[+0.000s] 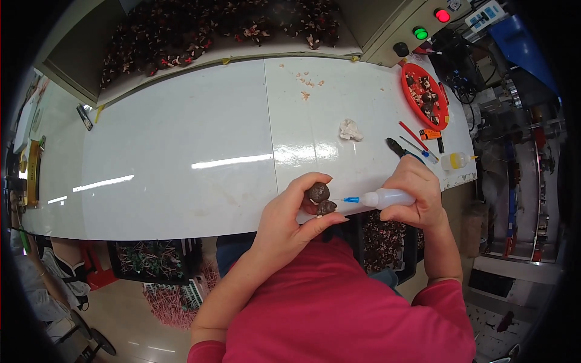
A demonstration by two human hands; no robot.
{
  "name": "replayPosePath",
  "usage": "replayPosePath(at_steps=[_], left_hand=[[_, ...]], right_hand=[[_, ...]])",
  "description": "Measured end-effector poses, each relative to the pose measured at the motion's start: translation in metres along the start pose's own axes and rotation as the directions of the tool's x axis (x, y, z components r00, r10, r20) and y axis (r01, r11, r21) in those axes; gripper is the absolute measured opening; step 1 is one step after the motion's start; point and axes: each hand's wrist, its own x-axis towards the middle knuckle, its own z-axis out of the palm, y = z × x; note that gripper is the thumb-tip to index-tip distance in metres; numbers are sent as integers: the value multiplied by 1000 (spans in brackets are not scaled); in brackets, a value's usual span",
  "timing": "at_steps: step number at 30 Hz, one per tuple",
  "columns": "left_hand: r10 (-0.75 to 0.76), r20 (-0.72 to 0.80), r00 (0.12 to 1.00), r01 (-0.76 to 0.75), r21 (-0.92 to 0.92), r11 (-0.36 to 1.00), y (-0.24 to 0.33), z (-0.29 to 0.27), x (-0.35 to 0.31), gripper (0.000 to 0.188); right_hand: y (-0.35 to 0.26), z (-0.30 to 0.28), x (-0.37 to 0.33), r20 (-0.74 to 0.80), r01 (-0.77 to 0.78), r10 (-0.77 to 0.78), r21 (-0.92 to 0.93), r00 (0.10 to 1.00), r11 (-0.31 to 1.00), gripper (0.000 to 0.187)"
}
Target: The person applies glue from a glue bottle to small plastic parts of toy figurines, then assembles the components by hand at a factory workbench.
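In my left hand (281, 221) is a small dark brown piece (319, 192) made of two rounded lumps, held between thumb and fingers above the table's near edge. My right hand (420, 190) is wrapped round a translucent squeeze bottle (392, 198) with a blue needle tip (351, 199). The thin needle points left at the brown piece, its end close to where the two lumps meet. Whether it touches them I cannot tell.
Just beyond my right hand lie dark-handled pliers (396, 147), a screwdriver (428, 155), a red stick (413, 136) and a yellow-tipped bottle (455, 160). Farther off are crumpled tissue (350, 130), a red basket (408, 100) of brown pieces, and an open-fronted cabinet (212, 60). Crates (175, 279) stand below.
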Motion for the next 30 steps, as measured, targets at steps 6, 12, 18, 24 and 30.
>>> replayPosePath(at_steps=[6, 12, 18, 24, 30], left_hand=[[-28, 3, 1000, 28, -2, 1000, 1, 0, -1, 51], [-14, -5, 1000, 14, 0, 1000, -1, -1, -2, 51], [-26, 6, 1000, 26, 1, 1000, 0, -4, -4, 51], [-7, 11, 1000, 7, 2, 1000, 0, -7, -5, 52], [-1, 10, 1000, 1, -2, 1000, -2, -8, -7, 52]], right_hand=[[-3, 2, 1, 19, 8, -7, -26, 1000, 1000, 44], [-6, 3, 2, 34, 3, -1, -68, 999, 998, 44], [-11, 6, 5, 25, 18, -15, -103, 1000, 995, 43], [-17, 8, 6, 17, 28, -26, -145, 1000, 989, 44], [-22, 9, 7, 20, 40, -37, -171, 999, 984, 44]])
